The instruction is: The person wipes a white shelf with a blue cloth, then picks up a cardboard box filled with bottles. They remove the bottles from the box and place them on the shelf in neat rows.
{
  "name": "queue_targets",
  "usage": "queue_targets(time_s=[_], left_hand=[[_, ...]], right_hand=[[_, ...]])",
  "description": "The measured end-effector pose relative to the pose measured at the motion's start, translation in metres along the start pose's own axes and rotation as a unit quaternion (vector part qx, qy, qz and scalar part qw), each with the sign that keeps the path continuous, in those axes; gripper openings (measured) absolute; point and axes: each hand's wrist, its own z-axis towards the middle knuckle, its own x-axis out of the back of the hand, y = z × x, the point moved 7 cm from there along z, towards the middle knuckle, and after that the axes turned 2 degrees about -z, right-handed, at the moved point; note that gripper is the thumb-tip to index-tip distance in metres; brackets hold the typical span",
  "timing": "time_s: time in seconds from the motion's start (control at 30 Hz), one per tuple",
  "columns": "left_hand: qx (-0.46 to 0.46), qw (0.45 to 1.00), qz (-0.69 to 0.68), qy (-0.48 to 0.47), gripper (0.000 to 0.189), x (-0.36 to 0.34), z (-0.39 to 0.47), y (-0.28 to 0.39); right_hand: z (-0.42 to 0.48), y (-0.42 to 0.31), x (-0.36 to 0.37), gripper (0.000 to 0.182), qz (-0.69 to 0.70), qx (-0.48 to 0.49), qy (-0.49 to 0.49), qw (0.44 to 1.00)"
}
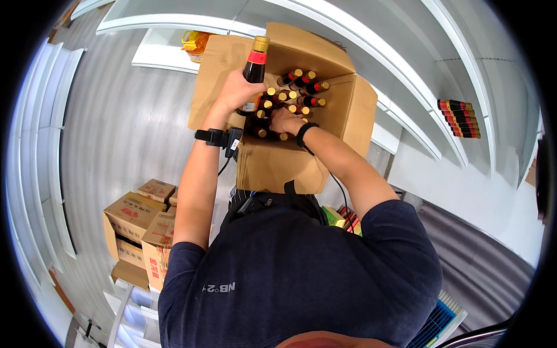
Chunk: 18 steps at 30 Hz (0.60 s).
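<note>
An open cardboard carton with its flaps spread stands in front of me. Dark glass sauce bottles with gold caps and red neck bands fill much of it, several of them leaning. My left hand grips one such bottle around its body, held upright above the carton's left side. Down among the bottles reaches my right hand, its fingers curled and partly hidden. Whether those fingers hold a bottle is not visible.
White shelves curve behind and right of the carton, bearing a row of similar bottles. A jug of yellow oil rests on a low shelf at the back left. Stacked cardboard boxes stand on the floor at left.
</note>
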Motion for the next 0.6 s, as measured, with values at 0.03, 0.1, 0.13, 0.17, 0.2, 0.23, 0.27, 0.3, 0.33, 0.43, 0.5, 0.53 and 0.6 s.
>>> queue_targets(time_s=[0.03, 0.1, 0.13, 0.17, 0.2, 0.23, 0.27, 0.3, 0.33, 0.43, 0.5, 0.53, 0.6], left_hand=[[0.004, 1.0, 0.021, -0.008, 0.035, 0.0, -0.001, 0.005], [0.002, 0.999, 0.043, -0.019, 0.036, -0.004, -0.001, 0.012], [-0.001, 0.999, 0.044, -0.02, 0.036, -0.008, -0.002, 0.015], [-0.003, 0.999, 0.044, -0.021, 0.035, -0.011, -0.002, 0.019], [-0.012, 0.999, 0.038, -0.031, 0.035, -0.013, -0.002, 0.021], [-0.015, 0.999, 0.039, -0.031, 0.035, -0.014, -0.003, 0.022], [-0.022, 0.998, 0.042, -0.037, 0.035, -0.018, -0.003, 0.025], [-0.028, 0.998, 0.046, -0.042, 0.035, -0.023, -0.003, 0.028], [-0.033, 0.997, 0.047, -0.046, 0.037, -0.027, -0.003, 0.03], [-0.035, 0.996, 0.051, -0.069, 0.035, -0.047, 0.0, 0.037], [-0.056, 0.994, -0.023, -0.095, 0.028, -0.069, -0.004, 0.048], [-0.066, 0.99, -0.06, -0.11, 0.025, -0.081, -0.006, 0.056], [-0.055, 0.985, -0.103, -0.126, 0.026, -0.102, -0.011, 0.07]], right_hand=[[-0.012, -0.002, 0.015, 0.043, 0.011, -0.011, -0.017, 1.0], [-0.033, 0.003, 0.038, 0.041, 0.038, -0.037, -0.049, 0.997], [-0.045, 0.008, 0.049, 0.041, 0.071, -0.032, -0.043, 0.996], [-0.044, 0.02, 0.05, 0.042, 0.064, -0.017, 0.057, 0.996], [-0.064, 0.021, 0.069, 0.042, 0.107, -0.029, 0.055, 0.992], [-0.087, 0.021, 0.092, 0.042, 0.147, -0.038, 0.053, 0.987], [-0.103, 0.028, 0.104, 0.043, 0.209, -0.02, 0.106, 0.972], [-0.116, 0.038, 0.111, 0.045, 0.227, -0.057, 0.096, 0.967], [-0.129, 0.046, 0.121, 0.046, 0.244, -0.06, 0.127, 0.96], [-0.176, 0.07, 0.148, 0.047, 0.291, -0.064, 0.269, 0.916], [-0.199, 0.092, 0.155, 0.049, 0.307, -0.092, 0.274, 0.907], [-0.214, 0.101, 0.162, 0.051, 0.323, -0.087, 0.298, 0.894], [-0.239, 0.122, 0.17, 0.049, 0.351, -0.098, 0.34, 0.867]])
